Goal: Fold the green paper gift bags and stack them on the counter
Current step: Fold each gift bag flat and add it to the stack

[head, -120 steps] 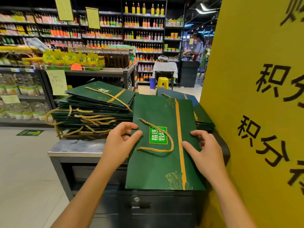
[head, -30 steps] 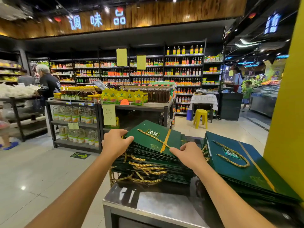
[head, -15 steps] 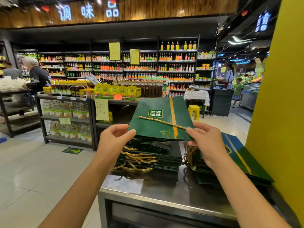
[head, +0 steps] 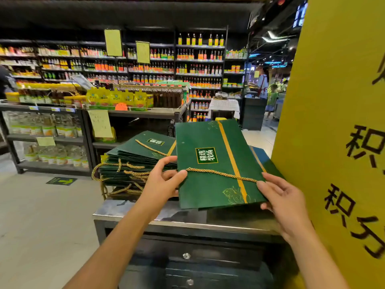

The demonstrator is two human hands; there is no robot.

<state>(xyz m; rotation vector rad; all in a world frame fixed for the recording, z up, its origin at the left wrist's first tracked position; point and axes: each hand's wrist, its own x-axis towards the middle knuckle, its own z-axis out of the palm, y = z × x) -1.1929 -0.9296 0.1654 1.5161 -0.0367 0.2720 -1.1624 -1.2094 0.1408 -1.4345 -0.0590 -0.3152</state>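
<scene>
A person holds one flattened dark green paper gift bag level above the steel-topped counter, with its printed label facing up and a gold stripe running down its length. The left hand pinches the bag's left edge, thumb on top and fingers underneath. The right hand grasps the near right corner in the same way, the thumb pressing down by the end of the twisted gold rope handle. That handle lies drawn across the bag's face from one thumb to the other. Holding it there probably stops the cord from dangling and keeps the creased paper from springing open.

The bag hangs clear of the counter, between two heaps. To the left is a fanned pile of matching green bags with loose rope loops spilling over its front, resting on the counter's far left part. To the right, mostly hidden beneath the held bag, is a second stack of green bags just beside the tall yellow sign panel. The bag is held over this second stack, which suggests it is meant to land there. A two-handed grip on opposite edges makes it easier to square the bag with those below. Shelves of bottles fill the background.
</scene>
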